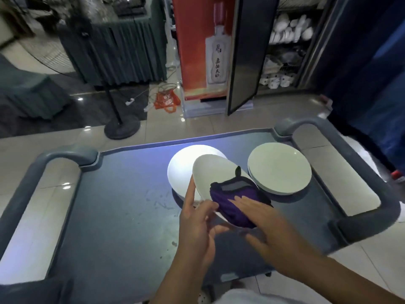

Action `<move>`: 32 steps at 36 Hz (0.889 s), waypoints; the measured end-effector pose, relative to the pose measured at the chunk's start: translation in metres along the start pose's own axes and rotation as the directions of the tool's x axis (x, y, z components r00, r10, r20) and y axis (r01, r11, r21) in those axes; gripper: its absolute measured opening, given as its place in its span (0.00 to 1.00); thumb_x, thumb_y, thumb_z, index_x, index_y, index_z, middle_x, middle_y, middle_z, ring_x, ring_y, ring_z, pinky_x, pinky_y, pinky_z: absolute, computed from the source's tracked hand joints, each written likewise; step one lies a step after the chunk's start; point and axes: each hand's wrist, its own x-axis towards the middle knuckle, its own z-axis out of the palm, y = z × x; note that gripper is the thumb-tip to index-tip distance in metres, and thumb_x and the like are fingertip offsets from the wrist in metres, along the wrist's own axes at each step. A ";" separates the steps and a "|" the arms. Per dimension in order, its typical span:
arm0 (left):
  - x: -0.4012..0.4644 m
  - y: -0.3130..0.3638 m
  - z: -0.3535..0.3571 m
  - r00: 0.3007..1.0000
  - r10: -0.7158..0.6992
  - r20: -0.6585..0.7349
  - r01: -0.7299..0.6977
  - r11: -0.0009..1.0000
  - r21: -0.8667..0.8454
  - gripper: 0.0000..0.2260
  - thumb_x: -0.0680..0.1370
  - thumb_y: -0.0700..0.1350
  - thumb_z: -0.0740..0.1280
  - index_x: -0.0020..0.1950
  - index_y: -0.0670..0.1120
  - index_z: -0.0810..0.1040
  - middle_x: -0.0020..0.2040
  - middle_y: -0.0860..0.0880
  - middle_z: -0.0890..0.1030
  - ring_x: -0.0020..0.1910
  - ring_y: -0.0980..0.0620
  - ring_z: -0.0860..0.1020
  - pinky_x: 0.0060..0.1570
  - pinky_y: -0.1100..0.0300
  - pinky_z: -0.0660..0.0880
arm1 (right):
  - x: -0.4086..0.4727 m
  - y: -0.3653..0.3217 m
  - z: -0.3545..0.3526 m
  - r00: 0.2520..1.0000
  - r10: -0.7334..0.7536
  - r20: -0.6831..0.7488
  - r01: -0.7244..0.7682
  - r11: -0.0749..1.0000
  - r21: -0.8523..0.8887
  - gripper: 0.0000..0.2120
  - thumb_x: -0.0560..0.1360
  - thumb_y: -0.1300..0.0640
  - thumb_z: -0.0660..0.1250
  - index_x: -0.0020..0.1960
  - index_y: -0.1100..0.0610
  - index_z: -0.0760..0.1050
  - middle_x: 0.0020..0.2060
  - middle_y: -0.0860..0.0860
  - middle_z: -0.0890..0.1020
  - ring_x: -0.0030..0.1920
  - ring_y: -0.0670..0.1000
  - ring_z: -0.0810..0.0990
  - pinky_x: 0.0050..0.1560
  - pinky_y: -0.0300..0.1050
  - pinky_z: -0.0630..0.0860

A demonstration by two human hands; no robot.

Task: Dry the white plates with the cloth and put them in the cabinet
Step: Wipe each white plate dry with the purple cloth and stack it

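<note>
My left hand (pixel 198 218) grips tilted plate (pixel 217 172); right hand (pixel 263 218), flat, presses purple cloth (pixel 232 198). Beside: plate stack (pixel 279 168), open cabinet (pixel 285 44) beyond.

setting: restaurant or banquet hall, service area. evidence: grey service cart (pixel 361 218) across lower frame carrying white plates (pixel 279 168); tables with pleated dark green skirting (pixel 118 53) upper left; open cabinet (pixel 287 44) upper right, shelves stacked with white crockery; red liquor advertisement panel (pixel 201 47) top centre; glossy tiled floor (pixel 65 141); pedestal fan base (pixel 122 128) left of centre.
</note>
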 end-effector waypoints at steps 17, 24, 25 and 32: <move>-0.007 0.019 0.045 0.922 0.379 0.082 -0.353 0.735 0.579 0.36 0.70 0.68 0.65 0.77 0.71 0.58 0.79 0.62 0.55 0.66 0.64 0.66 0.61 0.66 0.68 | 0.023 0.021 -0.055 0.997 0.071 0.005 -0.049 0.633 0.772 0.22 0.75 0.73 0.68 0.58 0.49 0.81 0.46 0.47 0.86 0.44 0.48 0.83 0.44 0.41 0.78; -0.004 0.035 0.010 0.959 0.278 0.049 -0.248 0.749 0.615 0.36 0.73 0.58 0.77 0.74 0.74 0.61 0.75 0.61 0.69 0.66 0.69 0.72 0.63 0.52 0.72 | 0.018 0.050 -0.074 0.935 0.257 0.244 -0.296 0.187 0.937 0.21 0.66 0.68 0.74 0.58 0.56 0.81 0.53 0.56 0.86 0.53 0.59 0.84 0.56 0.60 0.74; -0.007 0.031 0.003 0.980 0.188 0.069 -0.195 0.818 0.541 0.33 0.74 0.54 0.76 0.74 0.70 0.67 0.73 0.56 0.74 0.64 0.61 0.78 0.56 0.52 0.77 | 0.017 0.055 -0.075 0.931 0.255 0.260 -0.305 0.155 0.940 0.25 0.61 0.66 0.78 0.57 0.56 0.82 0.53 0.56 0.86 0.52 0.59 0.84 0.55 0.60 0.73; -0.024 -0.008 -0.004 0.967 0.118 0.227 -0.143 0.985 0.098 0.36 0.60 0.44 0.84 0.67 0.55 0.80 0.64 0.46 0.82 0.56 0.46 0.83 0.46 0.52 0.81 | 0.010 0.077 -0.083 0.897 0.323 0.301 -0.305 -0.041 0.951 0.26 0.63 0.64 0.74 0.61 0.58 0.79 0.54 0.57 0.86 0.51 0.57 0.84 0.47 0.52 0.80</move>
